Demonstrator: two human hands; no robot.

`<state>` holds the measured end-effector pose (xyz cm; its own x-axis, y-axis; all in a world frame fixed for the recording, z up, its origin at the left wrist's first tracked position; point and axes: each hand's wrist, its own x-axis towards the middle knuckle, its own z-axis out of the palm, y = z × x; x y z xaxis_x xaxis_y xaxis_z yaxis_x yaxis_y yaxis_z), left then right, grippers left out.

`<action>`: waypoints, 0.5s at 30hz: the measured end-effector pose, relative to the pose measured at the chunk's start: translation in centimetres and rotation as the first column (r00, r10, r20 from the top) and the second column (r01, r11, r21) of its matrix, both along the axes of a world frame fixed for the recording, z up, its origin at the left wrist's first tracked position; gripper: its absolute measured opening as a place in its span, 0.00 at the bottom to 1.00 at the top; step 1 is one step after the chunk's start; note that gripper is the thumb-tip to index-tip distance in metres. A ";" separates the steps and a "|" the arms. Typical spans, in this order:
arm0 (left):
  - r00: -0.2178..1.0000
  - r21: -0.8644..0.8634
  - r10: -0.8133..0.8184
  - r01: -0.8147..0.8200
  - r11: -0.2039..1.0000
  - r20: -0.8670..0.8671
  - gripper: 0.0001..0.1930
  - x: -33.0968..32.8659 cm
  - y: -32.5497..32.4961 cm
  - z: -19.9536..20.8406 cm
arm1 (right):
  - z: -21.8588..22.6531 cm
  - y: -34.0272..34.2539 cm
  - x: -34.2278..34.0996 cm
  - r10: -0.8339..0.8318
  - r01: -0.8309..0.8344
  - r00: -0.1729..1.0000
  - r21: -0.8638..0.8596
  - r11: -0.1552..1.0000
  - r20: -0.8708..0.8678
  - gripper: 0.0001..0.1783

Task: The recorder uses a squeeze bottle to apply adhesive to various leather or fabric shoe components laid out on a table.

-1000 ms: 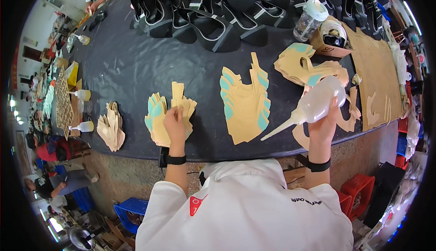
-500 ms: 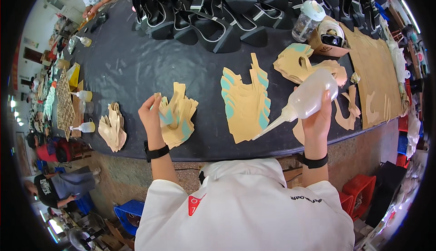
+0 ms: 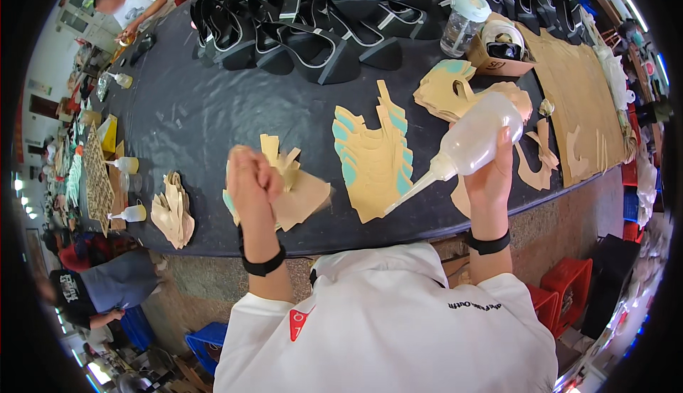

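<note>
Holding the translucent white plastic bottle with long nozzle (image 3: 480,137), I have my right fingers (image 3: 504,144) wrapped around it. My left fingers (image 3: 265,177) are curled over flat tan pieces (image 3: 299,197); I cannot tell if they pinch one. Between both, a tan-and-mint layered stack (image 3: 373,169) lies on the black counter (image 3: 192,112).

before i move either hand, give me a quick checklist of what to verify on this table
1. Squeeze bottle held: ok, the right hand is wrapped round it.
2. Nozzle tip off the middle stack: cannot tell, it points down right at the stack's lower right edge.
3. Left hand grip: cannot tell, the hand is blurred and hides what it may pinch.
4. Nearby stack squared up: not ok, pieces fan out and a pale one juts right.
5. Black shoes away from both hands: ok, grouped at the table's far side.
</note>
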<state>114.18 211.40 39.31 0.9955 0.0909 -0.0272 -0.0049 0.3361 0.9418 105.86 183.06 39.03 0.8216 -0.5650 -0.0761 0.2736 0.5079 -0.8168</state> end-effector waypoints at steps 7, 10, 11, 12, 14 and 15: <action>0.839 0.081 -0.420 0.473 0.877 -0.347 0.08 -4.3 -5.3 0.8 | 0.6 -0.6 -0.4 -0.074 0.073 0.997 0.049 0.996 0.019 0.30; 0.831 0.212 -0.457 0.532 0.820 -0.318 0.04 -5.5 -6.5 1.7 | 0.9 -0.9 -0.6 -0.124 0.122 0.992 0.043 0.992 0.036 0.28; 0.829 0.212 -0.460 0.535 0.818 -0.319 0.04 -5.7 -6.6 1.7 | 0.9 -0.9 -0.7 -0.127 0.126 0.991 0.043 0.991 0.035 0.28; 0.833 0.215 -0.467 0.535 0.817 -0.296 0.05 -5.8 -6.7 1.6 | 0.8 -1.0 -0.8 -0.150 0.149 0.988 0.018 0.989 0.027 0.27; 0.836 0.218 -0.476 0.536 0.816 -0.274 0.05 -6.0 -7.0 1.6 | 0.9 -1.0 -0.9 -0.174 0.174 0.985 -0.006 0.985 0.017 0.27; 0.842 0.201 -0.467 0.524 0.828 -0.271 0.05 -6.1 -7.1 1.7 | 1.1 -0.9 -0.9 -0.178 0.178 0.984 0.001 0.984 0.019 0.26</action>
